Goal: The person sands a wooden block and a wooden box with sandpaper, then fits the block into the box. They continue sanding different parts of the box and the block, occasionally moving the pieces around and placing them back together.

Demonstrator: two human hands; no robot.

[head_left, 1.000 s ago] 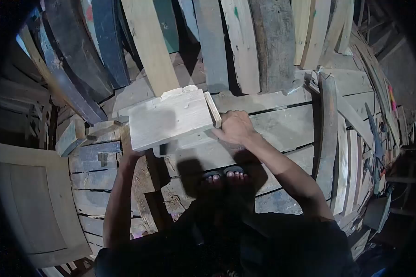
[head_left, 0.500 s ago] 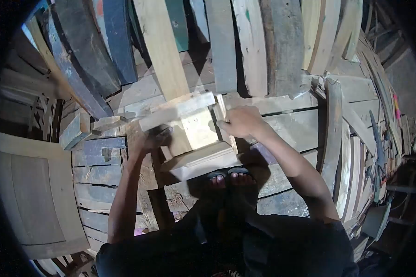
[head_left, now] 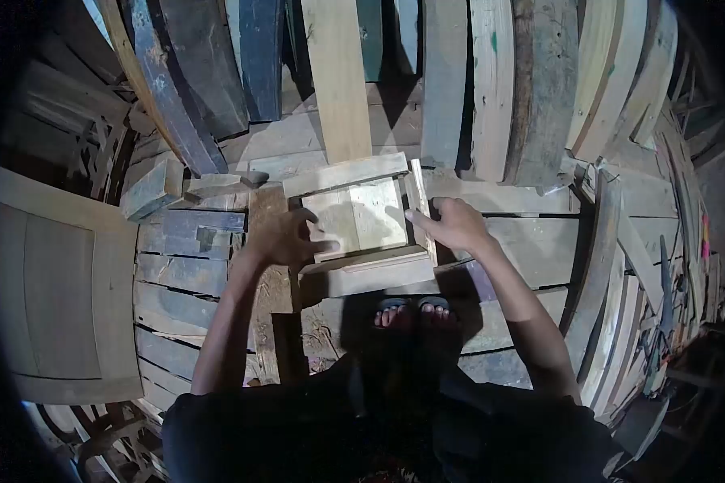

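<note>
A shallow wooden box (head_left: pixel 380 275) with a pale panel floor lies on the plank surface in front of my feet. Thin boards form its far, near and right sides. My left hand (head_left: pixel 280 236) is at the box's left end, fingers curved and spread apart, the thumb reaching over the near left corner. At the opposite end, my right hand (head_left: pixel 459 226) has its thumb over the right side board (head_left: pixel 417 193), with the other fingers along its outer face. Part of the box's left edge is hidden behind my left hand.
Several long boards (head_left: pixel 336 88) lean along the far side. A thick wooden beam (head_left: pixel 272 294) lies left of the box, beside a short block (head_left: pixel 155 189). A panelled door (head_left: pixel 64 302) is at far left. Long strips (head_left: pixel 612 322) and a curved board (head_left: pixel 594 249) lie right.
The view has shifted, so the scene appears farther right. The box now sits flatter and steadier. My left hand's fingers have spread away from its left end; my right hand stays at the right side.
</note>
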